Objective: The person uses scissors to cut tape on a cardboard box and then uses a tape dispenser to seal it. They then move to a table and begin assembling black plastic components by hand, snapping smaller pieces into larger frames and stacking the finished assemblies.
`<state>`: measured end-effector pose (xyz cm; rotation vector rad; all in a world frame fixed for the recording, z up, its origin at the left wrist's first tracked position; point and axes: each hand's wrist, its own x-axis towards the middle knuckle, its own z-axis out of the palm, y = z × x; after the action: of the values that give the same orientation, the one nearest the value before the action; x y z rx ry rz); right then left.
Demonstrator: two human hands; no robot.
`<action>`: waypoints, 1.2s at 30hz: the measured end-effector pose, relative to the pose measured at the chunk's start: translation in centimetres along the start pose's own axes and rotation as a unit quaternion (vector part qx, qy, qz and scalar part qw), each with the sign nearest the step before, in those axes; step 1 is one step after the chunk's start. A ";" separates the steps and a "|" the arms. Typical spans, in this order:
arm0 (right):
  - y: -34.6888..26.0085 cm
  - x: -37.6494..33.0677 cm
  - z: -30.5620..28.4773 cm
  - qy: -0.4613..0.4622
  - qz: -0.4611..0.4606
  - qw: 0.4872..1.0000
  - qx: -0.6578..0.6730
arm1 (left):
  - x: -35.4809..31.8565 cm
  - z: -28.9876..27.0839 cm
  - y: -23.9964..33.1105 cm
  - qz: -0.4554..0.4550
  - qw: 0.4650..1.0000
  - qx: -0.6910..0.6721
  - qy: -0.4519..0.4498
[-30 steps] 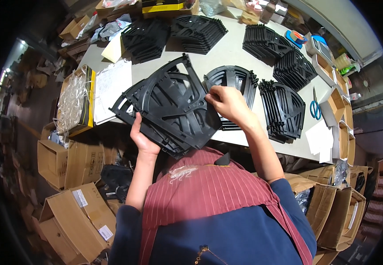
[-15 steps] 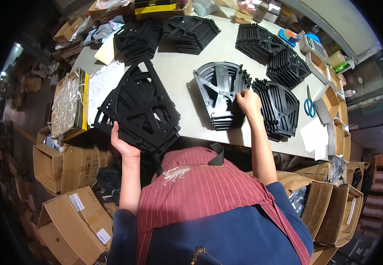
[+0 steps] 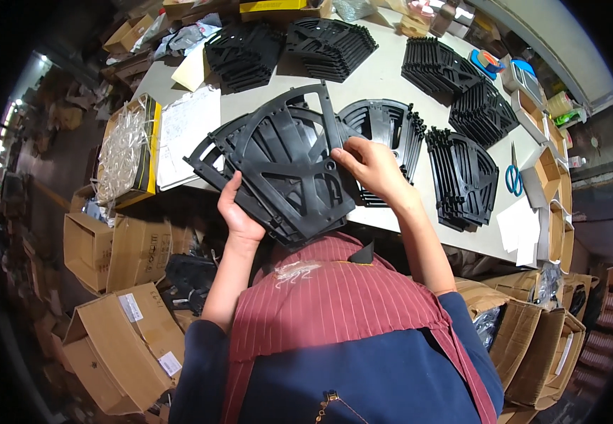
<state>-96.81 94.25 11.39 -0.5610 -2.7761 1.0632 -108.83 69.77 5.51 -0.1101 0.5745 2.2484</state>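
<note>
My left hand [image 3: 241, 218] grips the lower left edge of several fan-shaped black plastic frames [image 3: 294, 168], held tilted at the table's front edge. They lie fanned out, not flush with each other. My right hand [image 3: 374, 168] is closed on the right edge of the uppermost frame, thumb on its face. Partly hidden behind the held frames and this hand is a stack of similar frames [image 3: 384, 116] on the table. To its right stands another stack of black frames [image 3: 465, 173].
More black stacks stand at the back left [image 3: 331, 48] and back right [image 3: 487, 109]. A box of clear strips [image 3: 126, 152] and written papers [image 3: 188, 131] lie left. Blue-handled scissors [image 3: 514, 177] and small cardboard trays [image 3: 547, 177] are right. Cardboard boxes [image 3: 126, 346] flank me below.
My right hand has come left from the middle stack with a frame, which now lies over those in my left hand. The held frames have shifted right. The view has moved slightly.
</note>
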 end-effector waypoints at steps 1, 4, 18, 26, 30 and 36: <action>0.1 -0.1 0.2 0.042 -0.001 0.999 0.027 | 0.1 -0.1 -0.3 0.004 1.000 0.001 0.014; 0.4 -1.0 0.5 0.136 0.003 0.982 0.135 | 0.1 -0.5 -0.4 0.002 1.000 0.002 0.014; 10.6 -9.6 -13.6 0.389 -0.054 0.804 0.446 | 0.6 -1.3 -0.5 0.030 0.999 0.035 0.014; 27.2 -11.6 -10.3 0.307 0.127 0.896 -0.293 | 3.0 0.8 -1.9 -0.017 0.998 0.050 0.021; 28.3 -10.7 -6.2 0.286 0.134 0.919 -0.236 | 3.5 2.7 -2.9 -0.056 0.998 0.030 -0.024; 20.7 -8.3 -5.5 0.358 0.047 0.912 -0.195 | 3.4 4.1 -4.1 -0.075 0.996 0.043 -0.022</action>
<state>-81.60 108.72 1.95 -0.9118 -2.2883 0.2047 -107.73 76.24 6.81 -0.0588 0.6183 2.0733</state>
